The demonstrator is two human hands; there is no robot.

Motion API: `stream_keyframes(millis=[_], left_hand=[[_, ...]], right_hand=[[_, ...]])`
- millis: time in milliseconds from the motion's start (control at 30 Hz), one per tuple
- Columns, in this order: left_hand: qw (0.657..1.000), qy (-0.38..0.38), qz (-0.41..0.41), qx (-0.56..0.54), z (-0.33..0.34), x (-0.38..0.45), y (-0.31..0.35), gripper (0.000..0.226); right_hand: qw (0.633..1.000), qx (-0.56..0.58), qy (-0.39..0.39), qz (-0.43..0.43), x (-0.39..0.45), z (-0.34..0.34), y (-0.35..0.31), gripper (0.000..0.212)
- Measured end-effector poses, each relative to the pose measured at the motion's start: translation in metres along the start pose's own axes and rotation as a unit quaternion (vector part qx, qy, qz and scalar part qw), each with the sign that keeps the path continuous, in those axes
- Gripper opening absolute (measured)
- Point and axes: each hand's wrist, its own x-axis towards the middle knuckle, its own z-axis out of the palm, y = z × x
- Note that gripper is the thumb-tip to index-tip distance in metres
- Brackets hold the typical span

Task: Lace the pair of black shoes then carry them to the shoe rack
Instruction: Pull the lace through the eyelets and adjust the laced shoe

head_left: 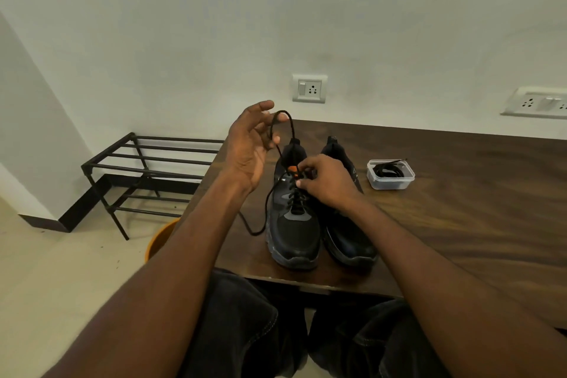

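Note:
Two black shoes stand side by side on the dark wooden table (460, 193), toes toward me. The left shoe (294, 233) is partly laced with a black lace (291, 132). My left hand (248, 144) is raised above that shoe and holds the lace up in a loop between thumb and fingers. One loose end trails over the table's left edge. My right hand (325, 181) pinches the shoe's upper eyelets near an orange tab. The right shoe (346, 242) is partly hidden behind my right hand and wrist.
A small clear plastic tub (390, 175) with another black lace in it sits right of the shoes. A black metal shoe rack (144, 175) stands on the floor at left against the wall. An orange bucket (159, 239) peeks out beside the table.

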Motion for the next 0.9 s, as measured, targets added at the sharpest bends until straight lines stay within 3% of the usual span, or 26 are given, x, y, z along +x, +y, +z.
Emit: stream_keyframes(millis=[67,133,233,267,333,400,533,667,700,800,900], left_hand=[[0.999,0.039,0.013,0.029,-0.008,0.002,0.001,0.024],[0.969,0.089,0.023,0.227,-0.019,0.003,-0.006,0.033],[0.823,0.068,0.033,0.563,-0.038,-0.002,-0.025,0.051],[0.773,0.041,0.001,0.633,-0.041,-0.005,-0.029,0.052],[0.675,-0.001,-0.066,0.735,-0.044,-0.007,-0.032,0.042],[0.622,-0.006,-0.116,0.774,-0.043,-0.009,-0.031,0.022],[0.602,0.009,-0.168,0.780,-0.040,-0.013,-0.032,0.008],[0.586,0.002,-0.142,0.798,-0.034,-0.014,-0.033,0.030],[0.602,-0.001,-0.109,0.791,-0.032,-0.012,-0.033,0.034],[0.699,-0.067,-0.025,0.712,-0.024,-0.005,-0.036,0.043],[0.713,-0.105,0.019,0.693,-0.016,-0.003,-0.041,0.042]], right_hand=[[0.999,0.040,0.019,0.010,-0.001,0.000,-0.003,0.015],[0.981,0.184,0.034,0.043,-0.002,-0.007,-0.010,0.006],[0.926,0.373,0.024,0.056,-0.006,-0.028,-0.019,0.011],[0.929,0.366,0.026,0.047,-0.007,-0.033,-0.018,0.009],[0.977,0.204,0.053,0.017,-0.006,-0.032,-0.010,0.009],[0.999,0.029,0.026,-0.020,-0.005,-0.022,-0.002,0.013],[0.992,-0.114,-0.009,-0.059,-0.001,0.007,-0.005,0.037],[0.993,-0.088,0.008,-0.075,0.004,0.009,-0.005,0.010],[0.995,-0.057,-0.003,-0.076,0.003,0.005,-0.006,0.006],[0.988,0.147,-0.040,-0.026,-0.004,-0.012,-0.011,0.007],[0.934,0.353,-0.043,-0.022,-0.016,-0.038,-0.016,0.030]])
